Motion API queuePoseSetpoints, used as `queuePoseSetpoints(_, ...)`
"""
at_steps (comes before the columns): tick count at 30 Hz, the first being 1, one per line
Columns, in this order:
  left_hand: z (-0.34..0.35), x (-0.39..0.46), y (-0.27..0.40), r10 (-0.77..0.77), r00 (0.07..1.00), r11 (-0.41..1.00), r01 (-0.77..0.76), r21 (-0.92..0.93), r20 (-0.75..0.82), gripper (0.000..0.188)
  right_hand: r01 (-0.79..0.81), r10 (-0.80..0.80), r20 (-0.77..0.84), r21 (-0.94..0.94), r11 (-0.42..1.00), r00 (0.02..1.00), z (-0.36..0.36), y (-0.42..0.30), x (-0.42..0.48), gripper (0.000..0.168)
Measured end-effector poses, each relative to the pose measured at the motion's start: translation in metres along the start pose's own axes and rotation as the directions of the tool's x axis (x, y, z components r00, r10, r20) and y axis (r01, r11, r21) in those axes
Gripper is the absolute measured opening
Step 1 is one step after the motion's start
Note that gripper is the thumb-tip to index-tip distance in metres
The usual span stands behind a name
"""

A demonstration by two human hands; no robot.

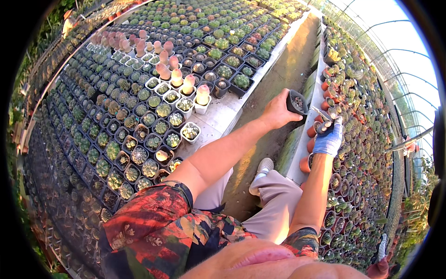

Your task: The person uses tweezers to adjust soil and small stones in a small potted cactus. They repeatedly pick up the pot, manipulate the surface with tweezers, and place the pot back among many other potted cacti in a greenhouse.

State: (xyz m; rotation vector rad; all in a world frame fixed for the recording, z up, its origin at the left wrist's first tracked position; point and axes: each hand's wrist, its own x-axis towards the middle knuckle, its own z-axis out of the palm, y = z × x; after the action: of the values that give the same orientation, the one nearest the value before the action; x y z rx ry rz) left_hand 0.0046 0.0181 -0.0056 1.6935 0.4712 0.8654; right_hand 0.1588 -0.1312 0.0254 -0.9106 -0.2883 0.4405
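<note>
My bare left hand grips a small black plastic plant pot by its side, out over the aisle. The pot tilts towards me, and gritty soil shows inside; I see no clear plant in it. My right hand, in a blue-and-grey work glove, is closed around a small metal tool. Its pale tip points at the pot, apart from it; the fingers hide the rest, so its exact kind is unclear. Below the glove, several terracotta-coloured pots line the edge of the right bench.
Potted cacti in black trays cover the left bench, with pink columnar cacti in white pots near its edge. A narrow dirt aisle runs between the benches. Striped cacti crowd the right bench. Another person is at the far left.
</note>
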Motion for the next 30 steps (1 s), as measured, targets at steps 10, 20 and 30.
queuePoseSetpoints(10, 0.014, -0.012, 0.0, -0.002, 0.993, 1.0, 0.0, 0.018, 0.121, 0.069, 0.07, -0.069, 0.057, -0.004, 0.998, 0.996, -0.01, -0.013, 0.009, 0.024)
queuePoseSetpoints(20, 0.016, -0.016, -0.004, 0.002, 0.994, 0.992, -0.017, 0.126, 0.113, 0.07, 0.106, -0.094, 0.106, -0.121, 0.987, 0.99, -0.009, -0.014, -0.023, 0.022)
queuePoseSetpoints(30, 0.017, -0.021, 0.006, -0.02, 0.988, 0.976, -0.015, 0.215, 0.156, 0.069, 0.29, -0.217, 0.201, -0.485, 0.825, 0.955, 0.0, -0.011, -0.036, 0.028)
